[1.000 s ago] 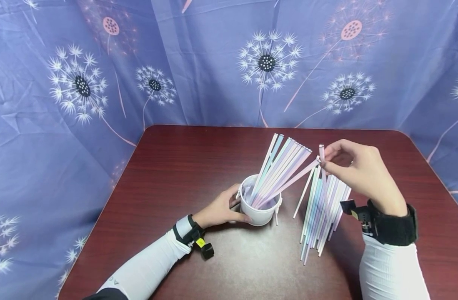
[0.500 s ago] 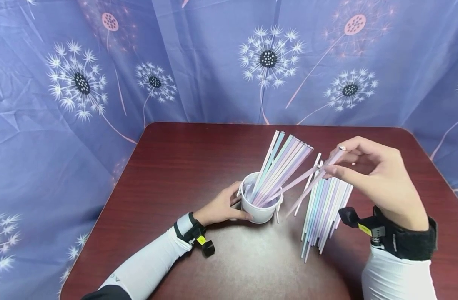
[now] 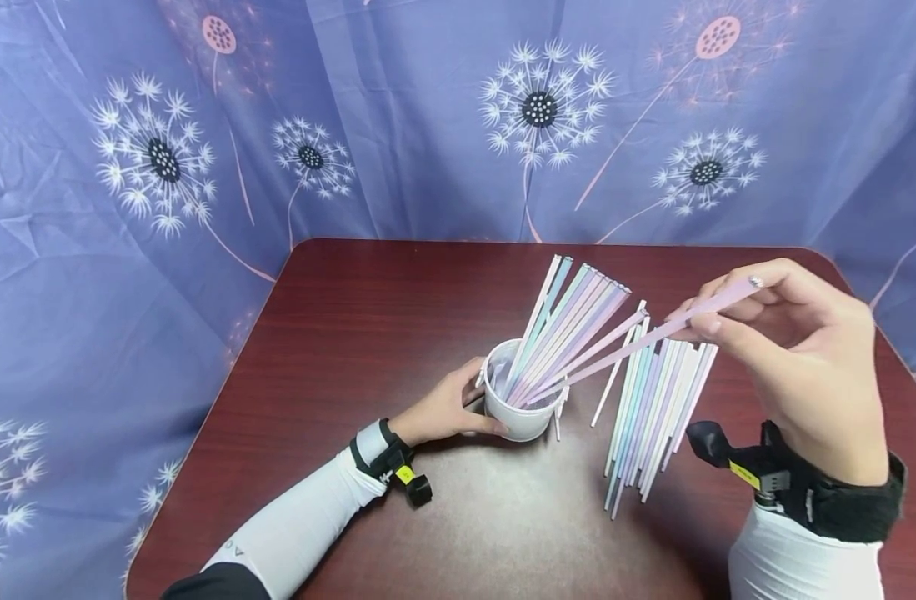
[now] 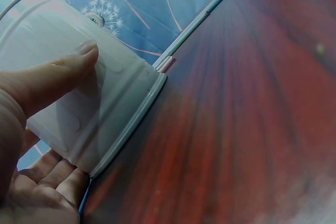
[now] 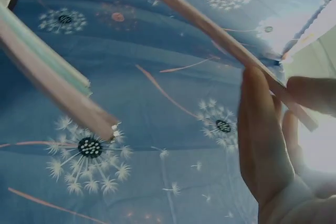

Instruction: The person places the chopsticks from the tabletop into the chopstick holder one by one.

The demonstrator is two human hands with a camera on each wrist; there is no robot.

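Note:
A white cup [image 3: 514, 418] stands mid-table, filled with several pastel sticks [image 3: 570, 321] that lean up and to the right. My left hand [image 3: 442, 414] grips the cup's left side; the left wrist view shows my thumb [image 4: 58, 74] curled on the cup wall [image 4: 105, 103]. My right hand [image 3: 795, 350] is raised at the right and pinches the upper end of one pink stick [image 3: 638, 340]. That stick's lower end reaches down into the cup. In the right wrist view the pinched stick [image 5: 220, 40] crosses above my fingers [image 5: 262, 135].
A pile of loose pastel sticks [image 3: 653, 408] lies flat on the dark red table [image 3: 367, 317], right of the cup. A blue dandelion-print curtain [image 3: 202, 125] surrounds the table at the back and sides. Black wrist cameras [image 3: 758, 475] sit on both forearms.
My right hand has moved right and slightly up with the pink stick, whose lower end has swung from beside the cup into it. My left hand stays on the cup.

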